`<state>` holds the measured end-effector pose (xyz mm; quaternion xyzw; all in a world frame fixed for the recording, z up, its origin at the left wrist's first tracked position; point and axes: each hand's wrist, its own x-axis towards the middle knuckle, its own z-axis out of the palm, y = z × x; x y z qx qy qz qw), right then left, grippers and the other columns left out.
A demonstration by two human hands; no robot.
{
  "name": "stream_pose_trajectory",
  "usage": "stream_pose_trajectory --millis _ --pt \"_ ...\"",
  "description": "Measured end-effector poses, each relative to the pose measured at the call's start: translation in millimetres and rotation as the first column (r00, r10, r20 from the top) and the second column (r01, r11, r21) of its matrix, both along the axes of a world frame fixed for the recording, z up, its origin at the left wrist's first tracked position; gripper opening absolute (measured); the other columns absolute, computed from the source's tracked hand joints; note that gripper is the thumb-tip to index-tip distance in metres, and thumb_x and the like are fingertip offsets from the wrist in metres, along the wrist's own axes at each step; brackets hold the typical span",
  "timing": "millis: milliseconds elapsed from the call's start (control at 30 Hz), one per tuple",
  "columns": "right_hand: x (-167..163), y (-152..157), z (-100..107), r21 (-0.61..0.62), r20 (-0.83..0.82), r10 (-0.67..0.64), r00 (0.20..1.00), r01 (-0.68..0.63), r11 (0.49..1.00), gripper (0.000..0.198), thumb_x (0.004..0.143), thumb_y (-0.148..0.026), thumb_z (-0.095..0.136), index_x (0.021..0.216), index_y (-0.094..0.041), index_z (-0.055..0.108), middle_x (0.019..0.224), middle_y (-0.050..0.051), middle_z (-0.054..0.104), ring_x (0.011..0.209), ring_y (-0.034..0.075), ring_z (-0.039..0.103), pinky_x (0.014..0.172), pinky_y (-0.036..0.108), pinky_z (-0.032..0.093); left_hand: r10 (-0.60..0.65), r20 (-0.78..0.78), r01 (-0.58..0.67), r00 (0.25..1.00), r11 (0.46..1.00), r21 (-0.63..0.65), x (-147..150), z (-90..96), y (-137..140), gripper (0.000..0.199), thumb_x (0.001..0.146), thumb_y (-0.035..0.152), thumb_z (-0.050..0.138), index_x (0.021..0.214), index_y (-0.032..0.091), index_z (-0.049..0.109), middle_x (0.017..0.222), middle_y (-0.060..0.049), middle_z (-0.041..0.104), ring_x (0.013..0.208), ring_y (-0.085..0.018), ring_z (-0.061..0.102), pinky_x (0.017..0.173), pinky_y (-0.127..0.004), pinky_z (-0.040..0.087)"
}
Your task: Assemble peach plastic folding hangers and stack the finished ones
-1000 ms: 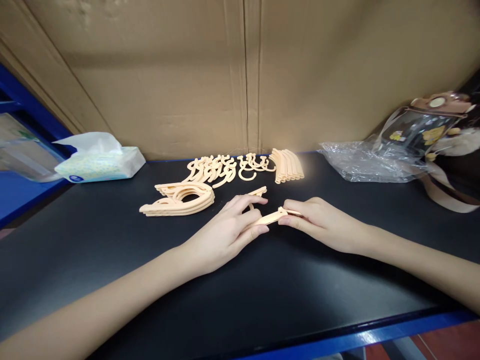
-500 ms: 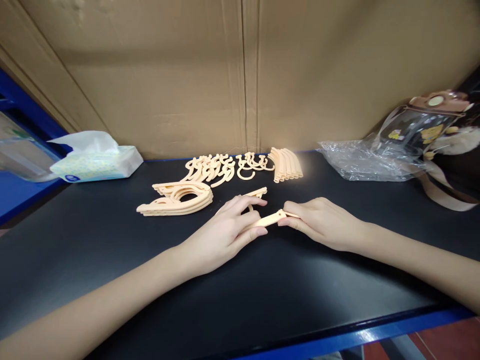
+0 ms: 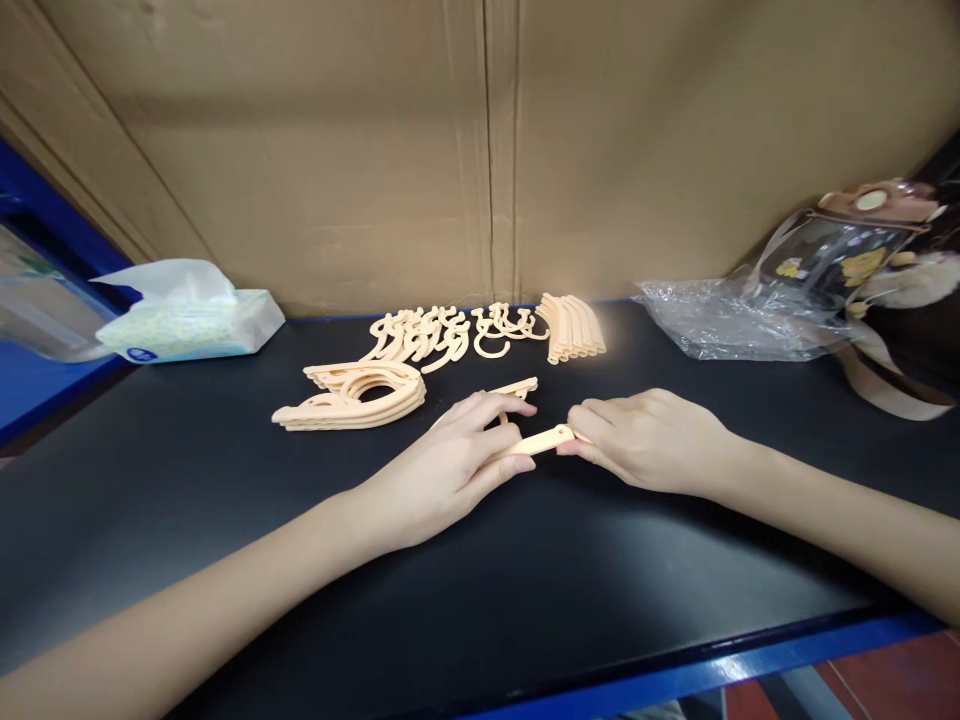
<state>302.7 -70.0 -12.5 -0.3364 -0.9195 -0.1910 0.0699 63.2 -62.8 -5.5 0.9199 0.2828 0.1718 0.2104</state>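
Note:
In the middle of the table, my left hand is closed round a cream plastic folding hanger, one arm of it sticking out to the right and another beyond my fingers. My right hand pinches a small cream piece at the tip of the nearer arm; the fingers cover most of that piece, so its shape is hidden. A stack of folded hangers lies to the left of my left hand. Behind it are loose hanger hooks, several curved arm parts and a row of curved tubes.
A tissue pack sits at the back left. Clear plastic wrap and a strapped drinking bottle stand at the back right. Cardboard walls off the rear of the black table.
My right hand has tilted slightly, its knuckles a little higher, and now covers more of the small piece at the hanger's tip. My left hand is nearly still.

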Motion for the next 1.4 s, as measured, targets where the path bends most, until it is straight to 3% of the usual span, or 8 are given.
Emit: stream_pose_trajectory --millis 400,567,800,1400 --pt "-1.9 -5.8 4.6 0.222 0.137 0.043 0.99 -0.073 0.972 0.041 0.1 -0.031 0.028 0.072 -0.017 0.055 0.06 0.003 0.053 0.049 0.014 0.045 0.05 0.031 0.022 -0.008 -0.008 0.008 1.0 1.0 0.02 -0.1 -3.4 0.1 0.023 0.097 0.031 0.042 0.085 0.02 0.059 0.129 -0.005 0.051 0.124 -0.022 0.042 0.105 -0.035 0.034" --pt "-2.2 -6.5 5.6 0.155 0.039 0.041 0.998 -0.047 0.987 0.041 0.099 -0.035 0.031 0.071 -0.017 0.055 0.06 0.002 0.055 0.05 0.014 0.048 0.052 0.03 0.025 -0.017 -0.044 0.018 0.999 1.0 0.025 -0.7 -1.5 -0.6 0.025 0.098 0.032 0.04 0.084 0.019 0.057 0.129 -0.005 0.05 0.124 -0.022 0.04 0.105 -0.035 0.033" --pt "-2.1 -5.6 5.3 -0.099 -0.072 0.004 0.997 -0.011 0.995 0.038 0.096 -0.038 0.034 0.071 -0.017 0.054 0.061 0.0 0.057 0.051 0.011 0.05 0.05 0.027 0.024 -0.028 -0.076 0.031 0.997 0.999 0.043 -1.7 -2.9 0.2 0.026 0.098 0.033 0.04 0.086 0.019 0.059 0.13 -0.006 0.05 0.124 -0.021 0.04 0.106 -0.036 0.033" --pt "-2.5 -4.2 3.3 -0.125 -0.138 0.011 0.99 -0.028 0.992 0.034 0.092 -0.036 0.042 0.067 -0.017 0.053 0.057 -0.002 0.055 0.048 0.009 0.047 0.047 0.026 0.018 -0.039 -0.08 0.045 0.996 0.997 0.066 -0.3 -3.1 1.7 0.026 0.097 0.031 0.041 0.08 0.019 0.056 0.128 -0.006 0.05 0.125 -0.021 0.041 0.107 -0.039 0.033"
